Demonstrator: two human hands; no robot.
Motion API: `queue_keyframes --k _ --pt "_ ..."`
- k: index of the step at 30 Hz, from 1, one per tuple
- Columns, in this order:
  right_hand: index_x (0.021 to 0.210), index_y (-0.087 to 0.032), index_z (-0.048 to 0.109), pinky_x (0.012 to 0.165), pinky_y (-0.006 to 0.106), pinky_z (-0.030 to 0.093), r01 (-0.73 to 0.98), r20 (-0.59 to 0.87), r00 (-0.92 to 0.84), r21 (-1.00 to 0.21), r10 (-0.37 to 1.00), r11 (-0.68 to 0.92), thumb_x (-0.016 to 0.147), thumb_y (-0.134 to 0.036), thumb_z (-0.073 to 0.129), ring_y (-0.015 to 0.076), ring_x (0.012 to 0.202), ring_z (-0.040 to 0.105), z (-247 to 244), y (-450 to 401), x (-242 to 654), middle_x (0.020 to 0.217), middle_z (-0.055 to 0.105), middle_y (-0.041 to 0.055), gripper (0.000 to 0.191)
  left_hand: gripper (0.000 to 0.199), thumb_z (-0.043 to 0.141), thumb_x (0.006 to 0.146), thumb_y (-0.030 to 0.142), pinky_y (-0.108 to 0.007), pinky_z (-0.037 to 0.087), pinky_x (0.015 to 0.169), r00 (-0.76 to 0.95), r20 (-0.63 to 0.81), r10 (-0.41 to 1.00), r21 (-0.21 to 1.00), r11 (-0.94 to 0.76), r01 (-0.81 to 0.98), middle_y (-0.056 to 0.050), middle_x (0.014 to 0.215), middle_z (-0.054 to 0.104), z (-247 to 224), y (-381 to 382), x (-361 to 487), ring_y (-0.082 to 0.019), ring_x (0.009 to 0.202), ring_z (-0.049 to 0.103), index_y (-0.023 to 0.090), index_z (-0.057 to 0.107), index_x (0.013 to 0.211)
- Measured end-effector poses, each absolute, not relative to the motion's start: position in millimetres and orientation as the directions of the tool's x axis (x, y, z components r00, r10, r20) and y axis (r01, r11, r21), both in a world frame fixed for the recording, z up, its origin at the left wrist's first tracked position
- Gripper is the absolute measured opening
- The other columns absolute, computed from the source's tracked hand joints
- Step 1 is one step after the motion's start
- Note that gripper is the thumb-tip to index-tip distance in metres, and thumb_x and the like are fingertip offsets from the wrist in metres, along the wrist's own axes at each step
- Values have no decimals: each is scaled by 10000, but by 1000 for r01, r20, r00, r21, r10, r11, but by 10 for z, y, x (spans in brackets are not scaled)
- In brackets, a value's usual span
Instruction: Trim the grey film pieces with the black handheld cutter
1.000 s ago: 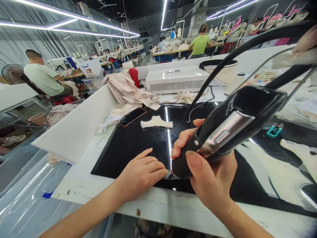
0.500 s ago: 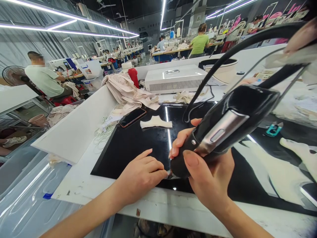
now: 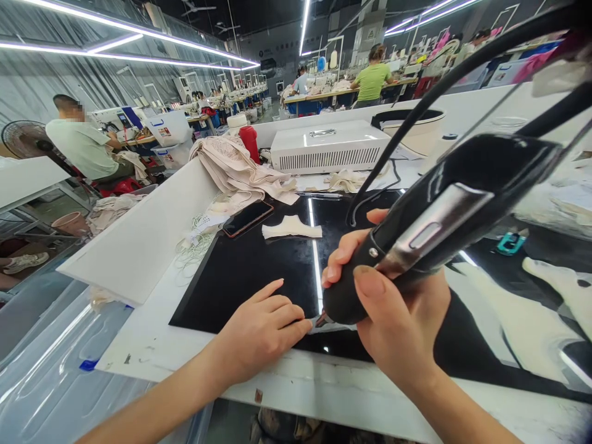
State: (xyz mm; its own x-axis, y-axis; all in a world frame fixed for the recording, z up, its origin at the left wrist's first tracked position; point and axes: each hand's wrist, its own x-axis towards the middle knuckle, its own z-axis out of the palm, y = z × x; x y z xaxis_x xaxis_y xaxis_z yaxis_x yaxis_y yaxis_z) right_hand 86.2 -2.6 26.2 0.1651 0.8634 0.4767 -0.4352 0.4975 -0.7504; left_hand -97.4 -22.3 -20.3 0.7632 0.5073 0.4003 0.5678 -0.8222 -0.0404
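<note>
My right hand (image 3: 400,308) is wrapped round a black corded handheld tool (image 3: 444,216) with a silver panel and button on its side. The tool slants down to the left, and its small metal tip meets a thin translucent strip (image 3: 335,325) near the front edge of a glossy black mat (image 3: 259,265). Beside the tip, my left hand (image 3: 261,330) is palm down with fingers apart, its fingertips touching the strip's left end. Its thumb is hidden. Farther back on the mat lies a small cream curved fabric piece (image 3: 292,227).
A phone (image 3: 248,219) and tangled pale cord (image 3: 192,250) lie left of the mat. Cream pieces (image 3: 522,308) and teal snips (image 3: 512,240) are on the right. A white vented box (image 3: 328,148) stands behind. The tool's cable (image 3: 411,123) arches overhead. People sit farther off.
My right hand and the tool have shifted slightly right and up, and more of the tip and the translucent strip shows. My left hand stays nearly in place. A hand at upper right is out of view.
</note>
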Motion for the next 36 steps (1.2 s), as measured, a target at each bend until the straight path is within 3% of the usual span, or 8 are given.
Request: queue_keyframes --k 11,18,27,36 --pt "1106 -285 568 584 282 548 -416 513 133 -748 848 517 838 -402 841 137 637 605 252 -14 872 817 660 -32 400 192 499 1060 136 -473 469 1152 672 420 610 60 -758 650 8 988 755 -191 -250 -992 -141 889 710 180 665 1144" --pt "1056 -278 560 544 285 557 -419 500 150 -749 853 513 835 -425 840 146 625 618 258 -15 865 826 666 -25 386 293 658 1002 417 -552 469 1137 626 354 695 201 -710 674 -43 1085 744 -198 -285 -919 -208 990 710 208 672 1207" --pt "1065 -277 578 598 294 558 -433 493 158 -744 856 509 829 -378 854 138 646 613 228 1 874 837 663 -27 378 107 717 961 272 -503 460 1114 546 317 775 356 -631 689 -23 1061 711 -256 -263 -885 -211 992 643 209 696 1045" --pt "1074 -281 572 582 296 585 -406 518 164 -740 840 536 831 -398 842 140 620 613 253 -1 854 821 662 -29 382 137 699 969 225 -410 511 998 482 296 825 470 -565 678 -30 1098 716 -237 -276 -852 -207 999 641 232 705 1106"
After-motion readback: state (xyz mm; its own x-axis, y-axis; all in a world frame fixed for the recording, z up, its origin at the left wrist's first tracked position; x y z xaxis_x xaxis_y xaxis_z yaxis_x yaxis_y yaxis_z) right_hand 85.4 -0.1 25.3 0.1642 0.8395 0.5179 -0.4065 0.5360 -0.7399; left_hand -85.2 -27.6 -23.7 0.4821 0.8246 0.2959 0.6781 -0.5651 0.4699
